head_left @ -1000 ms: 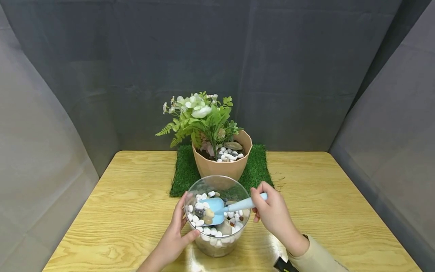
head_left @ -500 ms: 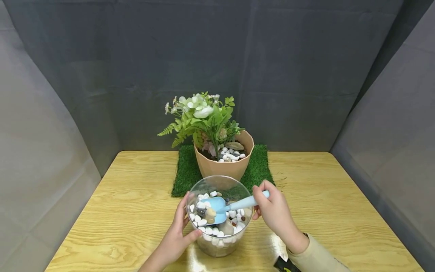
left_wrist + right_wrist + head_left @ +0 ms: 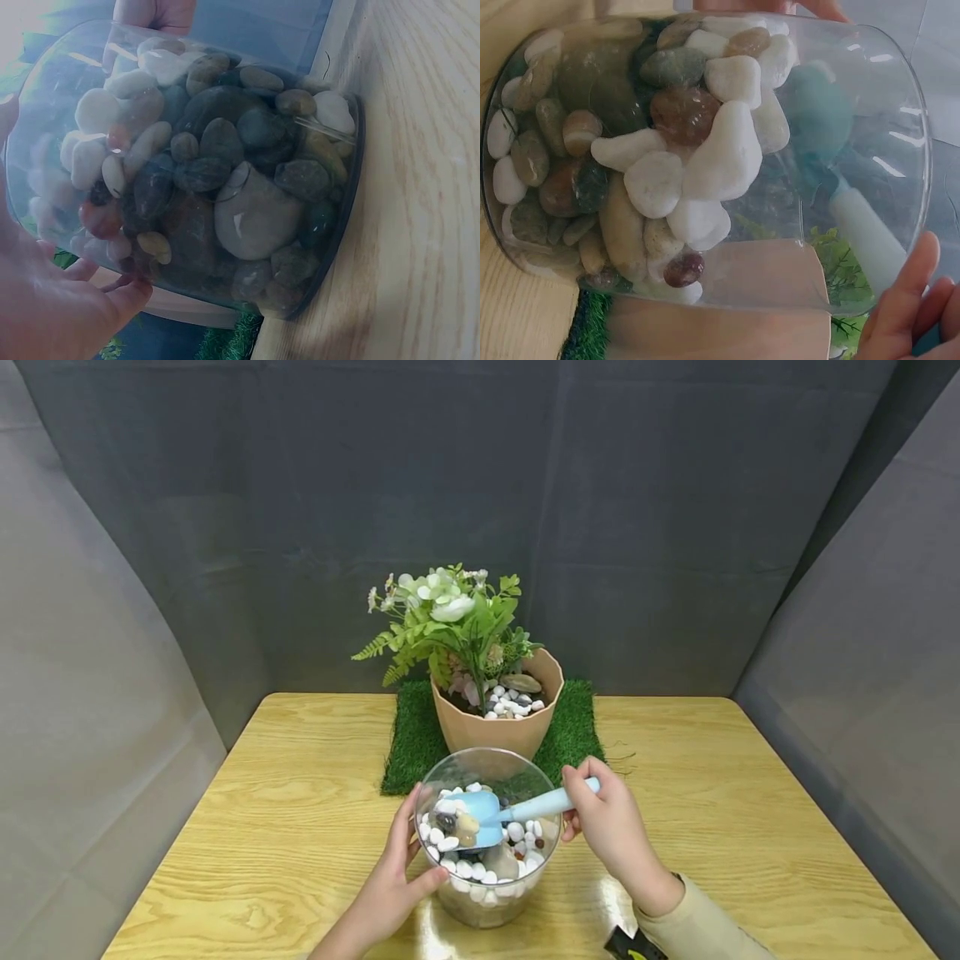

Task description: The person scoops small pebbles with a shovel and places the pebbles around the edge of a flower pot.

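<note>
A clear round container (image 3: 487, 902) stands on the table, holding white, grey and brown pebbles (image 3: 724, 161). My left hand (image 3: 393, 872) grips it at the left, thumb at the near rim and fingers round the far side; the left wrist view shows the hand (image 3: 64, 307) against the clear wall. In my right hand (image 3: 611, 822) is the pale blue handle of a small shovel (image 3: 534, 807). The shovel's blade lies inside the container, above the pebbles, with several white, dark and tan stones on it. Through the wall, the right wrist view shows the shovel (image 3: 866, 236) slightly blurred.
Just behind the container, a peach flowerpot (image 3: 487, 731) with white flowers (image 3: 450, 602), green leaves and pebbles stands on a green artificial-grass mat (image 3: 412, 739). Dark cloth (image 3: 675, 527) hangs behind the wooden table (image 3: 285, 810). A black strap (image 3: 633, 943) lies near the right sleeve.
The whole head view has shifted slightly, moving everything a little rightward. Both hands keep their holds; the shovel and the stones on it look nearly unchanged.
</note>
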A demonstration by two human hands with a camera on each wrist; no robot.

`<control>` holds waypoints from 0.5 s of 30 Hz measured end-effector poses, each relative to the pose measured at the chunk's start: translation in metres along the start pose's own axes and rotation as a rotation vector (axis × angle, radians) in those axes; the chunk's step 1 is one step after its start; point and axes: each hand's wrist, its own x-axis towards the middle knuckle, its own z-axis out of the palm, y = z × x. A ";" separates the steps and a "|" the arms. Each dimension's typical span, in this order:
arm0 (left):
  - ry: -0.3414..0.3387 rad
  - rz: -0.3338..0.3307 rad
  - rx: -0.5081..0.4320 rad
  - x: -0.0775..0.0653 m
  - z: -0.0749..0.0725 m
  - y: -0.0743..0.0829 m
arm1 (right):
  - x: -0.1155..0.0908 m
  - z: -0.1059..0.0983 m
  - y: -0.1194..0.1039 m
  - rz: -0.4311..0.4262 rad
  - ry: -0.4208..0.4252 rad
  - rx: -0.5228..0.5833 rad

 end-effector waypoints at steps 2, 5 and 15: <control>0.000 -0.004 0.000 0.000 0.000 0.000 | -0.001 0.000 0.000 0.007 -0.006 0.018; 0.002 -0.008 0.003 0.000 0.000 0.000 | -0.003 0.000 0.001 -0.001 -0.015 0.018; 0.002 -0.015 0.004 0.000 0.000 0.002 | -0.006 0.001 0.001 -0.020 -0.008 -0.002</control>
